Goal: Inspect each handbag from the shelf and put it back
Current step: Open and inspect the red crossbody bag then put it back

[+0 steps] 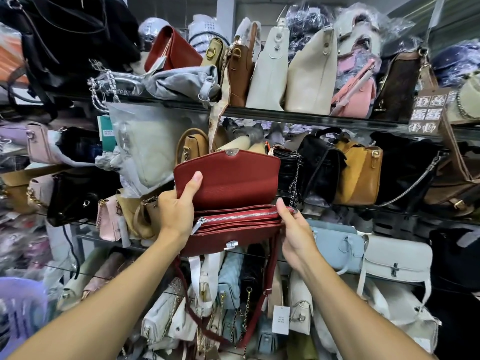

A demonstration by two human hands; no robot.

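Observation:
I hold a dark red flap handbag (231, 180) in front of the middle shelf. Its flap is lifted up, showing a closed silver zip and several inner compartments. My left hand (176, 209) grips the bag's left side, thumb pressed on the inside of the raised flap. My right hand (296, 229) pinches the right end of the bag by the zip. The bag's red strap (262, 297) hangs down in a loop below it. A second red handbag (171, 51) stands on the top shelf.
Glass shelves (298, 118) are packed with handbags: cream totes (310, 74) and a pink bag above, a tan bag (359, 175) and black bags at mid height, a light blue bag (337, 245) and white bags below. A purple basket (20, 310) sits at lower left.

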